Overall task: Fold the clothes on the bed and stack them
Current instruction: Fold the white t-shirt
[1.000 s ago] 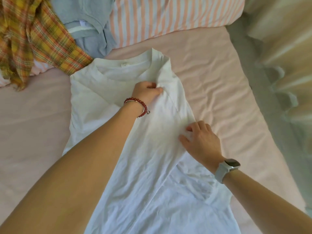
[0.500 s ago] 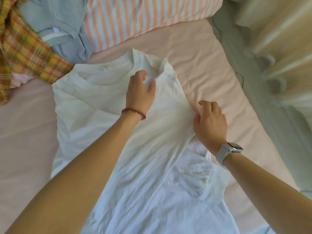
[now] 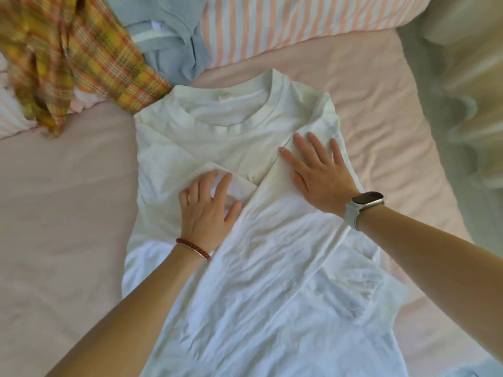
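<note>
A white T-shirt (image 3: 261,281) lies flat on the pink bed sheet (image 3: 62,227), collar at the far end, both sleeves folded inward over the chest. My left hand (image 3: 208,210), with a red bead bracelet on the wrist, rests palm down on the folded left sleeve, fingers spread. My right hand (image 3: 319,172), with a white watch on the wrist, presses flat on the folded right side near the shoulder. Neither hand grips the cloth.
A yellow and orange plaid garment (image 3: 73,58) and a light blue garment (image 3: 174,42) lie crumpled at the far left. A pillow with orange and white stripes (image 3: 299,20) lies along the head of the bed. A pale curtain (image 3: 462,91) hangs along the right side.
My left hand let go of the shoulder fabric and slid back and left onto the left sleeve. My right hand moved up onto the folded right side. Both hands now lie flat.
</note>
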A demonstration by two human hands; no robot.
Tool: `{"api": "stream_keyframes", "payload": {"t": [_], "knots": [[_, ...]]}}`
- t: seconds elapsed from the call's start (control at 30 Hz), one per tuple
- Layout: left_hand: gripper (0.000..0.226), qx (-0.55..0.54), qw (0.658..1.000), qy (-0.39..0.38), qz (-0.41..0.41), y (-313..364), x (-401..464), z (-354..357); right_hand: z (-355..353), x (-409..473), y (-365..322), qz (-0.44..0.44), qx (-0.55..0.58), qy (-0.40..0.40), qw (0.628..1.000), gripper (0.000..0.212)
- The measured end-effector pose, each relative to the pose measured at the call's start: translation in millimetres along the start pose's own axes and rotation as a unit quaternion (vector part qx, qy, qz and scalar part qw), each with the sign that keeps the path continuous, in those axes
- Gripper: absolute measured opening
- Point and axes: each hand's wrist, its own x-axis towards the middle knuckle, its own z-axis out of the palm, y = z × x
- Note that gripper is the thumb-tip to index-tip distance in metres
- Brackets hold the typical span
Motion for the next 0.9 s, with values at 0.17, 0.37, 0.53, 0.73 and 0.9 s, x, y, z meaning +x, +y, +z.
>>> {"api": "stream_keyframes", "payload": {"t": [0.17,0.37,0.53,0.73,0.9], "knots": [[0.072,0.017,0.986,-0.162,-0.022,-37.2,51.5,1.8,-13.9,39.4,6.6,0.045,-0.033,-0.017,0.998,0.050],[0.076,0.013,0.992,-0.062,-0.105,-80.4,117.6,-22.7,-43.5,82.0,25.2,0.071,-0.064,0.109,0.989,0.072],[0.065,-0.095,0.964,-0.095,-0.228,-103.0,144.6,-38.0,-55.6,102.8,25.4,0.142,0.018,0.000,0.990,0.086],[0.042,-0.210,0.976,-0.019,-0.060,-89.5,101.6,-65.1,-45.6,47.6,0.2,0.025,0.131,0.228,0.965,0.040],[0.022,-0.142,0.985,0.044,0.088,-84.8,-3.4,-72.5,-25.9,-47.8,-15.2,-0.073,0.111,0.280,0.951,0.020]]}}
